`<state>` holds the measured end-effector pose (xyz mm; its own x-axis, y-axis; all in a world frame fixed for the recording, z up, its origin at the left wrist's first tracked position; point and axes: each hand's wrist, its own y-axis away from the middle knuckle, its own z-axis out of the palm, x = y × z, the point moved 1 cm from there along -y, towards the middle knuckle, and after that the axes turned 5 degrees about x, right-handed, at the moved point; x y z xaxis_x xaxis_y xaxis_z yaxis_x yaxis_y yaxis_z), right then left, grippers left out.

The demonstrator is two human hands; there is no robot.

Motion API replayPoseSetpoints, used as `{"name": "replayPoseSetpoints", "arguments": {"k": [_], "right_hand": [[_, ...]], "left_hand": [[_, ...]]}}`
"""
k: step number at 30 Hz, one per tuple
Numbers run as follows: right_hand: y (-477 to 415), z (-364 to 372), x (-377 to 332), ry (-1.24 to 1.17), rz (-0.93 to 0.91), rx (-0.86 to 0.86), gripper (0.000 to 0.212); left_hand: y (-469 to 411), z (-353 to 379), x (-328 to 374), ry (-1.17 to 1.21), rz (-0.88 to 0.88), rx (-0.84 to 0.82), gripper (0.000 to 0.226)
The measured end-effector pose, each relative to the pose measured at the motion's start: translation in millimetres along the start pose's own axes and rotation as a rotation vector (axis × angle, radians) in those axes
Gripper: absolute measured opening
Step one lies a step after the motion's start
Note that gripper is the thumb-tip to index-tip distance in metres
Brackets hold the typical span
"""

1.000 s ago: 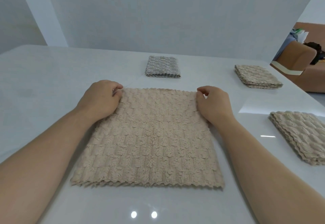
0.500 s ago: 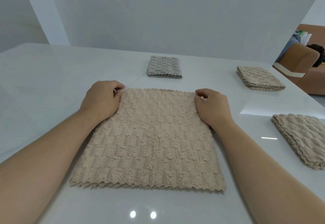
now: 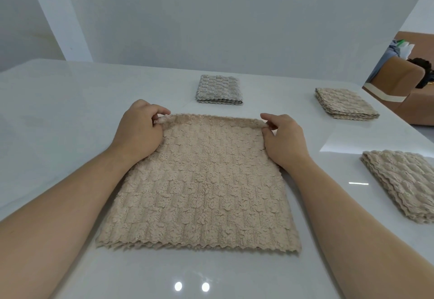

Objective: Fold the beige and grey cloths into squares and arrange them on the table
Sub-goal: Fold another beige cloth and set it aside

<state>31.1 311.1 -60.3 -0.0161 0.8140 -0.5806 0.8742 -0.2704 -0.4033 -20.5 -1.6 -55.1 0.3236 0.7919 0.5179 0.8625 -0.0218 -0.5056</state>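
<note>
Beige cloth (image 3: 199,181) lies flat in the middle of the table (image 3: 58,111), toward the near edge. Its zigzag hem shows several layers there, so it looks already doubled.

Left hand (image 3: 138,132) pinches the cloth's far-left corner between thumb and curled fingers, with a tab of fabric turned up. Right hand (image 3: 284,139) pinches the far-right corner the same way. Both wrists rest along the cloth's side edges. My reading: taking the two far corners together keeps that edge straight, ready to draw it toward the near hem for the next fold.

Folded grey cloth (image 3: 219,90) sits toward the far edge, middle. One folded beige square (image 3: 345,104) is near the far-right corner, another (image 3: 404,181) along the right edge. They are well apart from one another, which leaves the centre as working room.

Against a second ago: both hands then lay knuckles-down on the corners with the far edge flat. Now that edge is rolled up slightly and the left corner is raised in the fingers. The rest of the cloth and the three folded pieces have not moved.
</note>
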Motion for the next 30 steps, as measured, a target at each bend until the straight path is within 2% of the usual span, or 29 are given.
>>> {"name": "replayPoseSetpoints", "arguments": {"k": [8, 10, 13, 20, 23, 30], "right_hand": [[1.7, -9.0, -16.2, -0.028, -0.033, 0.017, 0.011], [1.4, -13.8, -21.7, -0.023, -0.008, 0.003, 0.009], [6.6, -25.6, -27.4, -0.076, 0.076, -0.01, 0.008], [43.9, -51.6, -39.8, -0.217, 0.175, -0.072, 0.002], [61.8, -62.2, -46.7, -0.303, 0.225, -0.106, 0.013], [93.2, -78.0, -52.3, -0.318, 0.214, -0.129, 0.032]], "left_hand": [[5.7, -6.4, 5.3, 0.014, -0.004, 0.029, 0.02], [5.3, -9.0, 11.3, 0.016, 0.0, 0.032, 0.023], [2.8, -17.6, 21.5, 0.081, -0.096, 0.045, 0.029], [31.6, -40.8, 19.0, 0.236, -0.225, 0.012, 0.027], [47.9, -50.8, 21.0, 0.272, -0.23, -0.026, 0.029], [84.0, -63.4, 32.5, 0.258, -0.106, -0.082, 0.029]]}}
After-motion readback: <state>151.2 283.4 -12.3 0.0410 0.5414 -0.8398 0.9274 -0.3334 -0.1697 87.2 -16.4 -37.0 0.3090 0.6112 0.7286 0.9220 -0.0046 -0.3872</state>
